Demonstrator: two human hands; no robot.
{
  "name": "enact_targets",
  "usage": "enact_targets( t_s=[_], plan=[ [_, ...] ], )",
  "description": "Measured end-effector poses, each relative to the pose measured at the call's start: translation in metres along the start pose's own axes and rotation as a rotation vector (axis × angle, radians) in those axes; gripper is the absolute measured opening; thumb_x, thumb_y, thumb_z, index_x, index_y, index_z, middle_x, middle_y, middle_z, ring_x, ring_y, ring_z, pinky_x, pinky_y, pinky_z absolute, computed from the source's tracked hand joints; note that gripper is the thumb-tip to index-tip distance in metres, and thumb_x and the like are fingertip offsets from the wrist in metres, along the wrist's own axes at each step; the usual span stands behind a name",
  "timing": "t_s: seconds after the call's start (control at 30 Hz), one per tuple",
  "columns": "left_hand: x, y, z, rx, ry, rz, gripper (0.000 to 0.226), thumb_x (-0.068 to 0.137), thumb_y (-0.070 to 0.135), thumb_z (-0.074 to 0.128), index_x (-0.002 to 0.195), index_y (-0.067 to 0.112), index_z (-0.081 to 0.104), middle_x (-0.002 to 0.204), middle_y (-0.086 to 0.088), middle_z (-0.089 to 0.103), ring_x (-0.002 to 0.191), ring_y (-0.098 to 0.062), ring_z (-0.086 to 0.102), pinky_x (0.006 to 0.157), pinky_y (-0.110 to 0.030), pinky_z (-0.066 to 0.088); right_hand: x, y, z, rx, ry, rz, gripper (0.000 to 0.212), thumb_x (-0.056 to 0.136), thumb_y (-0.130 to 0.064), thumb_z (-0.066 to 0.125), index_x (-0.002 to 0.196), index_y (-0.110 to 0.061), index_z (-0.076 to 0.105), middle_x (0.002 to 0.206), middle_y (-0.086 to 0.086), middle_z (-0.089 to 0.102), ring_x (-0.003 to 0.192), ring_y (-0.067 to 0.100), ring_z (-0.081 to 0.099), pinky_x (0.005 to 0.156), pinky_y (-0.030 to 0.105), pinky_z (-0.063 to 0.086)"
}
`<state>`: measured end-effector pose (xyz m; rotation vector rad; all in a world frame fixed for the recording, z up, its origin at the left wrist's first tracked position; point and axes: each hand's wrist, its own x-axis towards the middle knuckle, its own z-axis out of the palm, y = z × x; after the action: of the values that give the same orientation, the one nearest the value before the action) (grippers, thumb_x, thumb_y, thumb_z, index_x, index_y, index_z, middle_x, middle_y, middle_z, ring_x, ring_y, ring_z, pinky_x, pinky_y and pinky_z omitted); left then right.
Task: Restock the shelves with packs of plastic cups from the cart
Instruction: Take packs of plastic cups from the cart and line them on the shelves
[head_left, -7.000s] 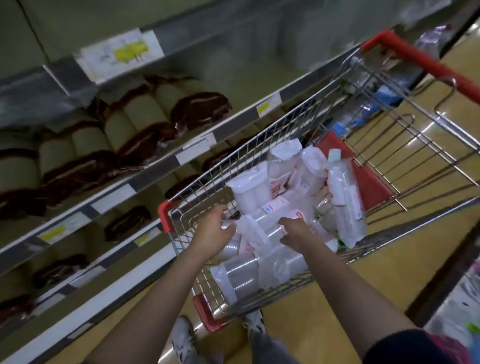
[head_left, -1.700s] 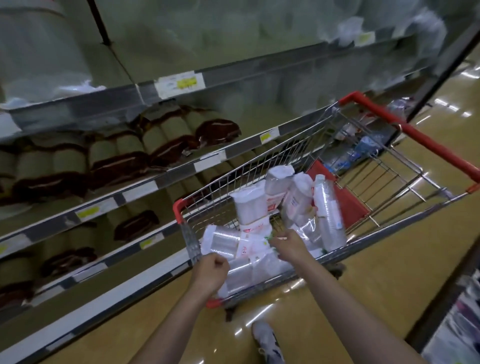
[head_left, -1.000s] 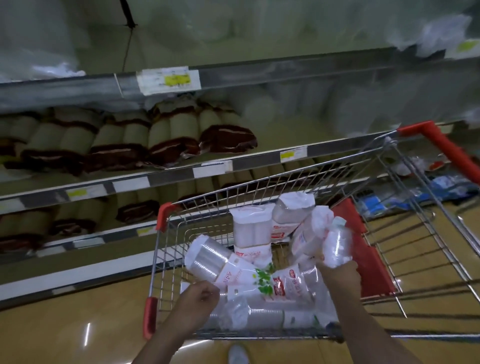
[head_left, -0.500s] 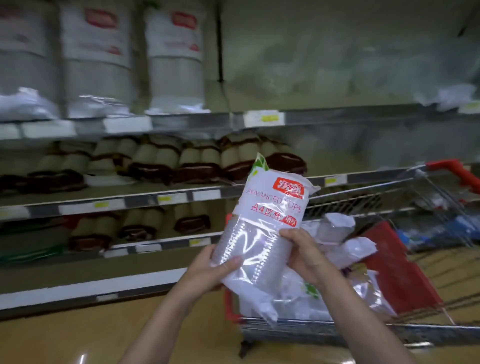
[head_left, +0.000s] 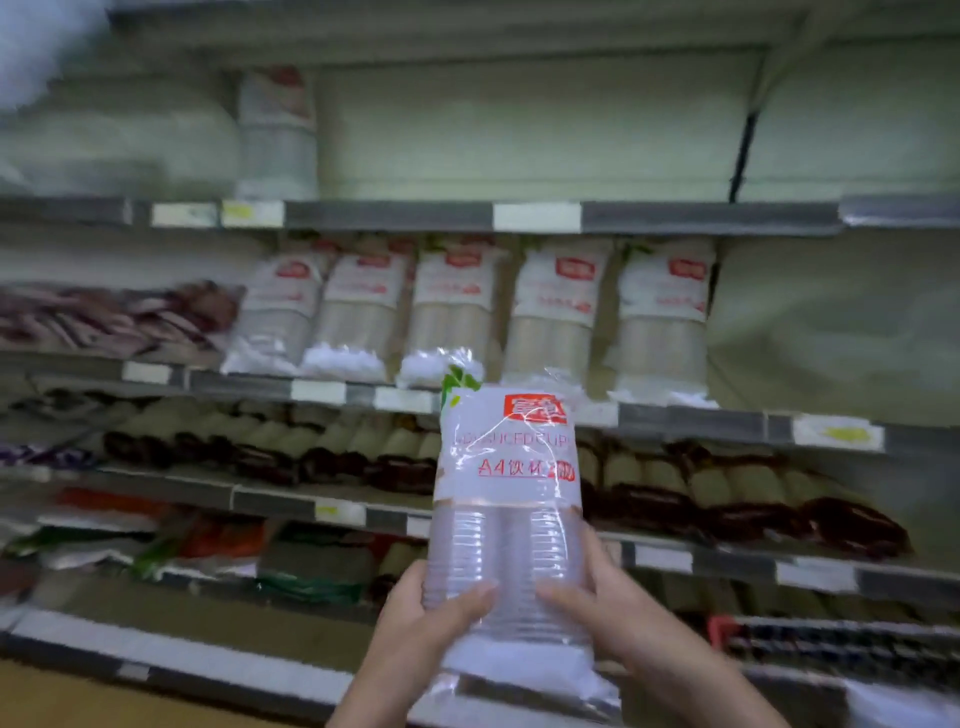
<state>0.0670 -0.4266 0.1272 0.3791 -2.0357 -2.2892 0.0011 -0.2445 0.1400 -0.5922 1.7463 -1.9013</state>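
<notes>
Low centre of frame: left hand (head_left: 426, 623) and right hand (head_left: 618, 618) clamped fingers on upright cup pack (head_left: 506, 499); shelf (head_left: 675, 415) behind held five like packs.

Dim aisle: grey metal shelving (head_left: 675, 215) with white price tags rises beyond the hands, pale back wall (head_left: 519, 130) above them.

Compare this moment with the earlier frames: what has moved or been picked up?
Both hands, left hand and right hand, left the cart and now hold one pack of plastic cups upright, raised toward the shelf row of matching packs. The view swung up from cart to shelves. The brown-wrapped stock below looks unchanged.
</notes>
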Motion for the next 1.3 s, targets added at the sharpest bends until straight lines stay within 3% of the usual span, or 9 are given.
enact_targets(
  t_s=[0.17, 0.27, 0.4, 0.63, 0.8, 0.9, 1.07, 1.17, 1.3],
  plan=[
    [0.052, 0.058, -0.030, 0.012, 0.046, 0.211, 0.073, 0.051, 0.045, 0.081, 0.111, 0.009, 0.059, 0.103, -0.017, 0.073, 0.096, -0.033, 0.070, 0.084, -0.048, 0.056, 0.066, -0.052, 0.021, -0.222, -0.003, -0.279, 0.067, 0.087, -0.009, 0.063, 0.131, -0.043, 0.026, 0.113, -0.044, 0.056, 0.107, -0.019, 0.054, 0.087, 0.006, 0.044],
    [0.090, 0.107, -0.045, 0.143, 0.007, 0.346, 0.062, 0.066, 0.052, 0.069, 0.113, 0.013, 0.061, 0.105, -0.006, 0.074, 0.099, -0.021, 0.070, 0.087, -0.036, 0.055, 0.114, -0.092, 0.017, -0.273, 0.036, -0.366, 0.060, 0.084, -0.028, 0.065, 0.131, -0.045, 0.032, 0.117, -0.036, 0.060, 0.109, -0.014, 0.056, 0.087, 0.009, 0.046],
    [0.143, 0.190, -0.074, 0.349, 0.046, 0.391, 0.027, 0.086, 0.048, 0.053, 0.093, 0.026, 0.067, 0.067, 0.024, 0.072, 0.060, 0.009, 0.066, 0.050, -0.007, 0.046, 0.190, -0.163, 0.024, -0.427, 0.030, -0.417, 0.062, 0.079, -0.050, 0.064, 0.133, -0.041, 0.034, 0.127, -0.020, 0.056, 0.108, -0.006, 0.060, 0.087, 0.019, 0.051],
    [0.225, 0.309, -0.157, 0.409, 0.254, 0.427, 0.054, 0.081, 0.060, 0.055, 0.102, 0.012, 0.069, 0.092, -0.005, 0.073, 0.074, -0.021, 0.066, 0.064, -0.027, 0.048, 0.348, -0.255, 0.073, -0.642, 0.142, -0.409, 0.050, 0.088, -0.048, 0.053, 0.115, -0.005, 0.062, 0.114, 0.015, 0.068, 0.098, 0.028, 0.065, 0.080, 0.037, 0.049],
    [0.264, 0.374, -0.238, 0.493, 0.191, 0.381, 0.050, 0.081, 0.058, 0.056, 0.109, 0.017, 0.062, 0.090, -0.001, 0.064, 0.070, -0.014, 0.060, 0.056, -0.023, 0.051, 0.426, -0.293, 0.141, -0.654, 0.226, -0.311, 0.071, 0.085, -0.053, 0.054, 0.135, -0.003, 0.045, 0.128, 0.008, 0.055, 0.111, 0.027, 0.057, 0.085, 0.031, 0.044],
    [0.283, 0.396, -0.279, 0.526, 0.167, 0.365, 0.042, 0.079, 0.056, 0.060, 0.100, 0.020, 0.064, 0.085, 0.002, 0.066, 0.068, -0.012, 0.061, 0.057, -0.021, 0.051, 0.460, -0.304, 0.174, -0.576, 0.185, -0.310, 0.073, 0.075, -0.046, 0.067, 0.130, -0.003, 0.048, 0.119, 0.011, 0.062, 0.090, 0.025, 0.061, 0.070, 0.031, 0.047],
    [0.318, 0.408, -0.340, 0.499, 0.163, 0.303, 0.026, 0.086, 0.040, 0.060, 0.093, 0.015, 0.061, 0.088, -0.001, 0.061, 0.074, -0.018, 0.057, 0.067, -0.028, 0.048, 0.503, -0.295, 0.222, -0.641, 0.227, -0.361, 0.035, 0.087, -0.032, 0.062, 0.106, -0.009, 0.044, 0.085, 0.001, 0.051, 0.084, 0.018, 0.055, 0.085, 0.035, 0.050],
    [0.335, 0.398, -0.362, 0.476, 0.193, 0.311, 0.029, 0.088, 0.027, 0.062, 0.102, 0.003, 0.058, 0.084, -0.007, 0.061, 0.071, -0.020, 0.057, 0.062, -0.030, 0.045, 0.518, -0.274, 0.242, -0.719, 0.259, -0.350, 0.030, 0.090, -0.032, 0.058, 0.105, -0.007, 0.050, 0.100, 0.008, 0.059, 0.098, 0.026, 0.060, 0.093, 0.040, 0.051],
    [0.348, 0.398, -0.368, 0.573, 0.254, 0.346, 0.039, 0.088, 0.031, 0.063, 0.111, 0.000, 0.054, 0.090, -0.011, 0.062, 0.069, -0.020, 0.058, 0.057, -0.030, 0.046, 0.525, -0.266, 0.245, -0.797, 0.282, -0.302, 0.033, 0.092, -0.037, 0.053, 0.102, -0.006, 0.055, 0.086, 0.004, 0.058, 0.082, 0.022, 0.056, 0.074, 0.031, 0.047]
  ],
)
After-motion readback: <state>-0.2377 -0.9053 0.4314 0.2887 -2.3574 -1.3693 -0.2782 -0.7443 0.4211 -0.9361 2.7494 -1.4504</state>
